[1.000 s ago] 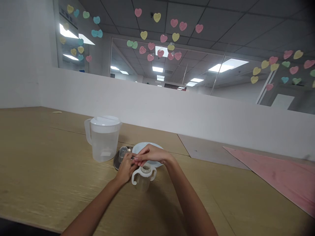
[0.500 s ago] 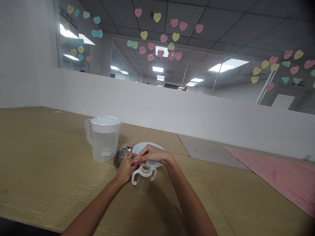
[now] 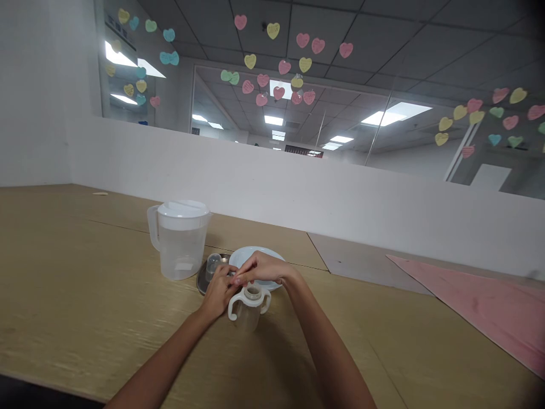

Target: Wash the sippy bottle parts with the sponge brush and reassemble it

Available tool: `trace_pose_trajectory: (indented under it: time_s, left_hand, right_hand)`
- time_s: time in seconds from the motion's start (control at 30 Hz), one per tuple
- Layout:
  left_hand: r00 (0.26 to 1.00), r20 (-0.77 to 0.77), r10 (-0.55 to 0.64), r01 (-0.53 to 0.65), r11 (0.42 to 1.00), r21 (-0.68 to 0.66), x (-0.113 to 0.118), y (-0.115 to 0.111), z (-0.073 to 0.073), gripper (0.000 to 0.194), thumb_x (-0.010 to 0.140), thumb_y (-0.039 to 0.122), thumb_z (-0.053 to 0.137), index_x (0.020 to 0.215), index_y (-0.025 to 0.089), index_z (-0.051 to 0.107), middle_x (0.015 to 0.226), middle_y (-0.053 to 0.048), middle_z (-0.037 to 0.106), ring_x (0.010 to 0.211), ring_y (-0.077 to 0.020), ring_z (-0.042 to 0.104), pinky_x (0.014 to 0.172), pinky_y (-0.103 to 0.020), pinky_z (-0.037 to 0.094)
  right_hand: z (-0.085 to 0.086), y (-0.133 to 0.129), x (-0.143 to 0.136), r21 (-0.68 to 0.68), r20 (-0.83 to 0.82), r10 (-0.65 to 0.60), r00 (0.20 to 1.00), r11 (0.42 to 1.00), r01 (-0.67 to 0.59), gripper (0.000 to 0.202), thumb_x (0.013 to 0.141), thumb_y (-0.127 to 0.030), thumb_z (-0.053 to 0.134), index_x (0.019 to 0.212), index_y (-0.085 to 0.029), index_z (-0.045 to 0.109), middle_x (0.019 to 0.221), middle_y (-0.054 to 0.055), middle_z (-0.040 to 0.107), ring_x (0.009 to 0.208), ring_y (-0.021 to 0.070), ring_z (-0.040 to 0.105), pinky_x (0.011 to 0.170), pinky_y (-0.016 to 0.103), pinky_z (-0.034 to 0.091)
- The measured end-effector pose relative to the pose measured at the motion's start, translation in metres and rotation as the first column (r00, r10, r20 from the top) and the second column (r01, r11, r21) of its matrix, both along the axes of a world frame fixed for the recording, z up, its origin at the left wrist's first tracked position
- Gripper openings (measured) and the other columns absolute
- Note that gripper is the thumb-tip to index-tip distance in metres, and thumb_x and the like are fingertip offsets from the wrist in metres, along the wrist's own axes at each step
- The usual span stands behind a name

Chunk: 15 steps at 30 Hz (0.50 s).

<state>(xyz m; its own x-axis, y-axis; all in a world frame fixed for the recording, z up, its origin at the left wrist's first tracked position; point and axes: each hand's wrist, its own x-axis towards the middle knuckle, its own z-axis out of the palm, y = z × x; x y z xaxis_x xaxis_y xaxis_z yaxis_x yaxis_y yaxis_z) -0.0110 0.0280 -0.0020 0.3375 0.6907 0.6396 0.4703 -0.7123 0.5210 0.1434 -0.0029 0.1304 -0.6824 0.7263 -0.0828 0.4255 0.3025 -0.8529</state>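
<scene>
An open-topped clear bottle with a white two-handled collar stands upright on the table, just below my hands. My left hand is closed, its fingertips meeting those of my right hand at the near edge of a dark metal tray. My right hand reaches over the pale blue plate with thumb and fingers pinched together. Whatever lies between the fingertips is too small and hidden to name. A clear dome-shaped cap sits on the tray beside my left hand.
A lidded clear pitcher of liquid stands left of the tray. Pink sheet lies at the right of the wooden table. Behind rises a white wall below windows with heart-shaped notes.
</scene>
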Motion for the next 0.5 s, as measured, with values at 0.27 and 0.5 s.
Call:
trace_pose_trajectory:
  time_s: [0.27,0.5]
  left_hand:
    - [1.000,-0.007,0.004,-0.004,1.000,-0.006,0.001,0.001,-0.001,0.038,0.087,0.042,0.037,0.083,0.022,0.069,0.099,-0.007,0.056,0.098,-0.0237,0.043,0.085,-0.039,0.036]
    - [0.999,0.032,0.031,-0.032,0.999,0.022,0.003,0.002,0.000,0.030,0.086,0.039,0.042,0.091,0.024,0.067,0.098,-0.006,0.058,0.097,-0.0223,0.046,0.087,-0.039,0.037]
  right_hand:
    - [-0.004,0.005,0.002,0.018,0.008,0.025,1.000,1.000,-0.025,0.025,0.065,-0.033,0.069,0.078,-0.012,0.071,0.069,0.003,0.063,0.067,0.0113,0.052,0.061,0.021,0.040]
    - [0.007,-0.001,0.004,0.074,-0.055,0.024,0.998,0.997,-0.020,0.028,0.069,-0.040,0.065,0.074,-0.012,0.069,0.071,0.002,0.062,0.070,0.0121,0.053,0.066,0.022,0.041]
